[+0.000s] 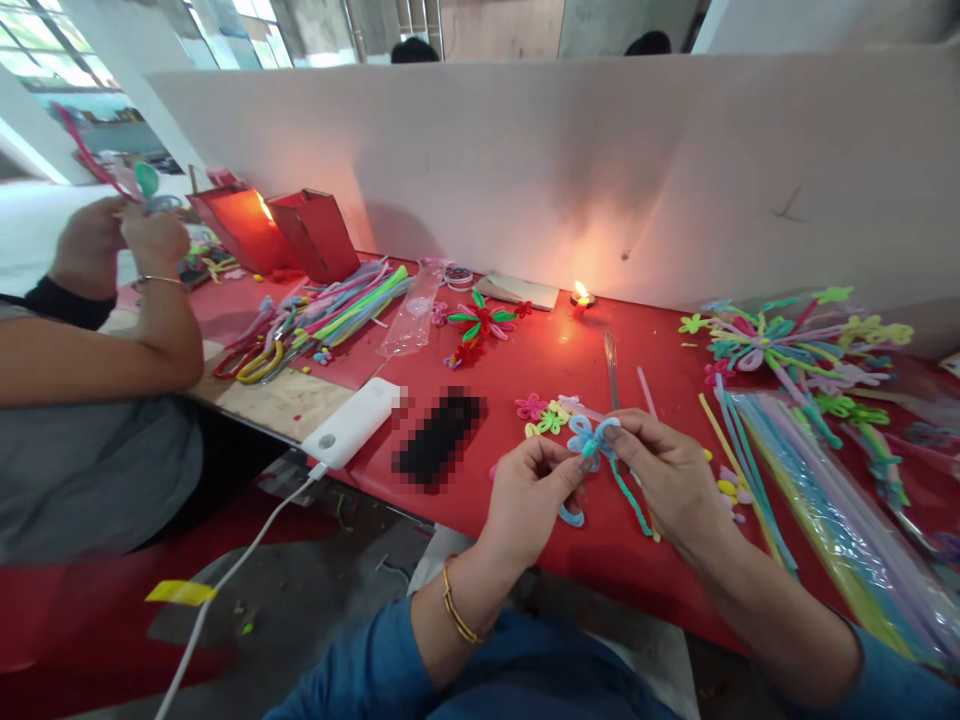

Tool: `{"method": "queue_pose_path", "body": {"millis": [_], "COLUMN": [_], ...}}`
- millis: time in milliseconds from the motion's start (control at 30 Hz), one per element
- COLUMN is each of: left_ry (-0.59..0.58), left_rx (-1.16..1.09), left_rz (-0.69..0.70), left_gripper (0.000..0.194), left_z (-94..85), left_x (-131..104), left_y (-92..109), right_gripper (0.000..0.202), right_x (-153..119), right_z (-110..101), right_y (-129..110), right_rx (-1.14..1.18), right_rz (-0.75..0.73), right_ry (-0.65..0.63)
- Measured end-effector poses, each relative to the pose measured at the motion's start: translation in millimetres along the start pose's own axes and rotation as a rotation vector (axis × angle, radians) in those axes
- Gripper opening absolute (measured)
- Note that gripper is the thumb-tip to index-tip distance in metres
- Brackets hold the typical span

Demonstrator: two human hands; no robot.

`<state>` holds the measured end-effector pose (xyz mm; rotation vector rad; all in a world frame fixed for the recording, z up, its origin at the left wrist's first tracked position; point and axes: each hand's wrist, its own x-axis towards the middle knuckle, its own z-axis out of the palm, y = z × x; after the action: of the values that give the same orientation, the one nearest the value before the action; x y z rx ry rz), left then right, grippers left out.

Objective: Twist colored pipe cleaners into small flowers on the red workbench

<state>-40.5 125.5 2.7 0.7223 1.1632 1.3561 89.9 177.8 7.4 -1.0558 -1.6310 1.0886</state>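
The left hand (529, 500) and the right hand (675, 480) meet above the near edge of the red-covered table (540, 360), right of the scene's middle. Between them is a small light-blue flower of looped, fuzzy craft stems (581, 427), with a teal wrap at its centre. The left hand's thumb and fingers are closed in a pinch at that centre; the right hand's thumb and fingertips grip the loop on the right. A fuzzy teal stem (630, 497) hangs down from the flower between the hands (whether any finger touches it, I cannot tell).

Just beyond the left hand lie a pink fuzzy flower (531, 406) and a yellow-green fuzzy flower (553, 417). Farther off, near the white partition (480, 160), a small lit candle (579, 300) burns. To the right are a clear plastic packet of long pastel stems (832, 510) and, beyond it, a many-coloured heap of fuzzy flowers (765, 345). To the left lie a blurred-out black object (439, 440) and a white rectangular device with a cable (352, 425). At the far left, a co-worker's hands (154, 235) are raised together.
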Motion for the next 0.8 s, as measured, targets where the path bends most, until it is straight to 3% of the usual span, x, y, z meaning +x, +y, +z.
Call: {"method": "queue_pose_path", "body": {"millis": [500, 667, 800], "left_ry": [-0.057, -0.112, -0.084], "left_rx": [-0.019, -0.008, -0.027], "left_rz": [-0.029, -0.015, -0.028], "left_gripper": [0.028, 0.02, 0.015], "left_z": [-1.6, -2.4, -1.5], "left_x": [5.8, 4.6, 3.5], "left_y": [-2.0, 2.4, 4.1], "right_gripper": [0.012, 0.011, 0.013], "right_x": [-2.2, -5.0, -5.9], "right_z": [2.8, 3.1, 3.6], "right_y": [1.1, 2.3, 3.1], "right_rx": [0.181, 0.231, 0.208], "right_rz": [0.094, 0.118, 0.113], "right_ry": [-0.066, -0.086, -0.101]}}
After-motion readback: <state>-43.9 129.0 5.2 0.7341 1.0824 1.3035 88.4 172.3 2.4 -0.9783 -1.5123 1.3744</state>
